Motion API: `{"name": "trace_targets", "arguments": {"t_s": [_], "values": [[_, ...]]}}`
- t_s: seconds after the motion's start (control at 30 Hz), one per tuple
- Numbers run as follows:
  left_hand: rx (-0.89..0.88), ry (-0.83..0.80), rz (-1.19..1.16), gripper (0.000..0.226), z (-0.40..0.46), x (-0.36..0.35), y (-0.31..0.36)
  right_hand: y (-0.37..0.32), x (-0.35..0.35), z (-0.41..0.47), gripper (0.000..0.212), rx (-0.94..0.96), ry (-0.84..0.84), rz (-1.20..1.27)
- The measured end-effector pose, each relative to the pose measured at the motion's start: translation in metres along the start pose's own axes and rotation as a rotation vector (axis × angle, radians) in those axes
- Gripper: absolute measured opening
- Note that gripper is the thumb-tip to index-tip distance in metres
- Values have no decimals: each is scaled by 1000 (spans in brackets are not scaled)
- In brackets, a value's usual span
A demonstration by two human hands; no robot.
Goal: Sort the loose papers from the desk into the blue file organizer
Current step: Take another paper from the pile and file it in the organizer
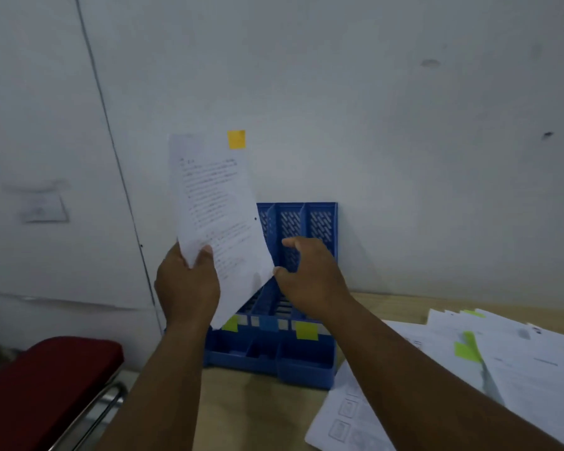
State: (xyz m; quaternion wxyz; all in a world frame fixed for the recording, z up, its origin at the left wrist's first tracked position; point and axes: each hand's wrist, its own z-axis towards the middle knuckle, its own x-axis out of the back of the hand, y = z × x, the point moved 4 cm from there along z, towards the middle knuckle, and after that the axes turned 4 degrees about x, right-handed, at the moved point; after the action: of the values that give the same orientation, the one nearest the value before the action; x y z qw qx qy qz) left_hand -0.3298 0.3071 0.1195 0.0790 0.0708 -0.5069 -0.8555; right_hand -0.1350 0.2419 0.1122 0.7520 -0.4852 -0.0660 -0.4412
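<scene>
The step in hand is filing one sheet (215, 219) into the organizer (293, 349). The left hand (187, 284) pinches the sheet at its lower left corner, thumb on the printed face and fingers behind, and holds it upright and slightly tilted above the organizer's left compartment. An orange tab (236, 139) sits at the sheet's top right corner. The right hand (310, 271) is at 3 o'clock of the sheet, fingers loosely curled; its thumb tip lies at the sheet's lower right edge, and whether it actually touches the paper cannot be told. It grips nothing that can be seen. The organizer stands on the desk (261, 415) against the wall (404, 125), with three slots, each marked by a coloured label on its front. No paper is visible in any slot, so the task is judged to be at an early stage. The pile (502, 362) of loose papers lies on the desk at 4 o'clock of the organizer, well apart from both hands. The next move calls for matching the orange tab to a slot label, steadying the free edge, and lowering the sheet's bottom edge squarely between the dividers so it does not buckle.
</scene>
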Motion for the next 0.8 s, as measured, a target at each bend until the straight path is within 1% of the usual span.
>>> {"name": "trace_targets", "arguments": {"t_s": [0.07,0.2,0.37,0.43,0.53,0.67,0.8], "values": [[-80,65,82,14,12,8,-1,0,-17,9,55,7,-33,-49],[-226,188,273,16,30,18,-3,6,-43,19,57,1,-91,-120],[-320,180,420,15,38,15,-17,22,-59,21,57,-32,-132,-129],[-298,164,438,17,37,13,-26,27,-61,21,56,-31,-135,-133],[-180,94,390,18,40,4,-46,33,-62,20,57,-38,-139,-155],[-36,-4,321,30,44,-15,-68,40,-58,19,55,-46,-127,-175],[7,-34,285,35,53,-27,-89,46,-55,17,54,-47,-129,-184]]}}
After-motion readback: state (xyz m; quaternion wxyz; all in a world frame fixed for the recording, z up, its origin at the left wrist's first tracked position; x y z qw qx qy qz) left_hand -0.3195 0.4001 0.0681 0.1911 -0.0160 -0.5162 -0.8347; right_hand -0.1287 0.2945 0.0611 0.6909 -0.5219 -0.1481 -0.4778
